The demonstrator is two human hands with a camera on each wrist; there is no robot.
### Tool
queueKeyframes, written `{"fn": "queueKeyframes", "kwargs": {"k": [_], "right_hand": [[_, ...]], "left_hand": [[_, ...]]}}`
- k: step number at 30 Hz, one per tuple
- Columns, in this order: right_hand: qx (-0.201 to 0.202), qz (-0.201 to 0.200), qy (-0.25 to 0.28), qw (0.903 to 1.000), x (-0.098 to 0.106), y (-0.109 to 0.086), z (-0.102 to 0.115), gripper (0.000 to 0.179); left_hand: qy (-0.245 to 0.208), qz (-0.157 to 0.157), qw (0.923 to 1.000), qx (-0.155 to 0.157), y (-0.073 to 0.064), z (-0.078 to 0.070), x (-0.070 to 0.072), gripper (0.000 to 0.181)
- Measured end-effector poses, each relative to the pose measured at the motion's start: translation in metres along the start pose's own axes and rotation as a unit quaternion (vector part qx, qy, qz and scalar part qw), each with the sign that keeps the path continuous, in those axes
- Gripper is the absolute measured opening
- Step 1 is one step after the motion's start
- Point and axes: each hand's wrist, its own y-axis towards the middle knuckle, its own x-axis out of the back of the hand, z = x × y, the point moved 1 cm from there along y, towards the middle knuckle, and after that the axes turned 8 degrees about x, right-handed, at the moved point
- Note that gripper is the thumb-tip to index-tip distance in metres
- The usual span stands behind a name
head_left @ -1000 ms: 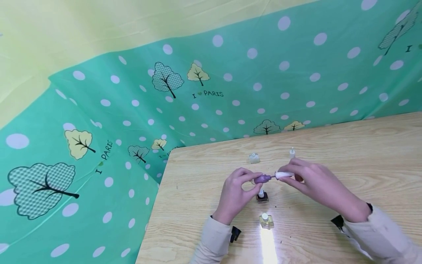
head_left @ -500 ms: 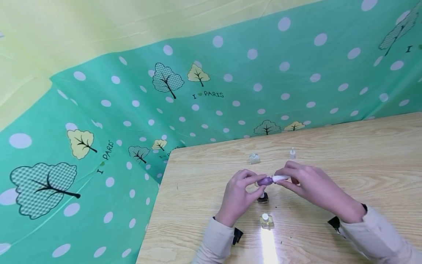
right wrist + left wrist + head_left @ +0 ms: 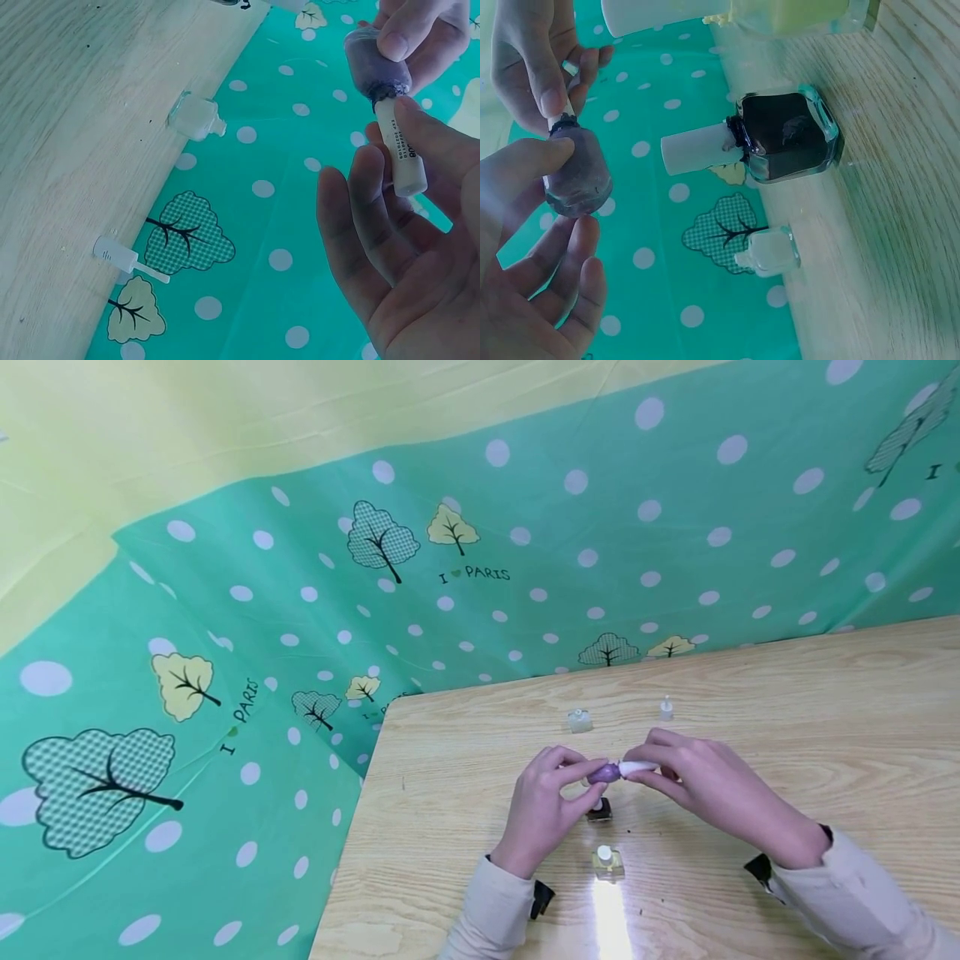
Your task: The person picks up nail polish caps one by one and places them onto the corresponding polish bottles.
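Observation:
My left hand (image 3: 538, 806) pinches a purple nail polish bottle (image 3: 603, 772) between thumb and fingers, tilted on its side above the table. The thumb and fingers of my right hand (image 3: 697, 777) grip the bottle's white cap (image 3: 638, 767). In the right wrist view the cap (image 3: 401, 150) sits against the neck of the purple bottle (image 3: 375, 64), with no brush showing between them. Dried polish rings the neck. Under my hands a dark nail polish bottle (image 3: 787, 136) with a white cap stands upright, partly hidden in the head view.
A yellow polish bottle (image 3: 607, 863) with a white cap stands nearer the front. Farther back are an uncapped clear-white bottle (image 3: 579, 721) and a white cap with its brush pointing up (image 3: 666, 708). A patterned green cloth (image 3: 525, 568) hangs behind the wooden table (image 3: 420, 860).
A second ago the brush stem showed between cap and purple bottle. My hands have since come together, and the cap now meets the bottle's neck. The other bottles have stayed put.

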Motion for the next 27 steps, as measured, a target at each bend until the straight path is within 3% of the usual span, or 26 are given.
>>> {"fn": "queueKeyframes", "kwargs": {"k": [13,27], "right_hand": [[-0.032,0.037,0.043,0.9979,-0.0014,0.0009,-0.0016,0.006],[-0.118,0.125,0.135,0.9758,-0.0008,0.003,-0.0082,0.032]], "left_hand": [[-0.003,0.006,1.0,0.002,-0.003,0.0009,-0.001,0.021],[0.024,-0.001,0.9996,-0.013,-0.0033,-0.0017,-0.0011,0.022]]}}
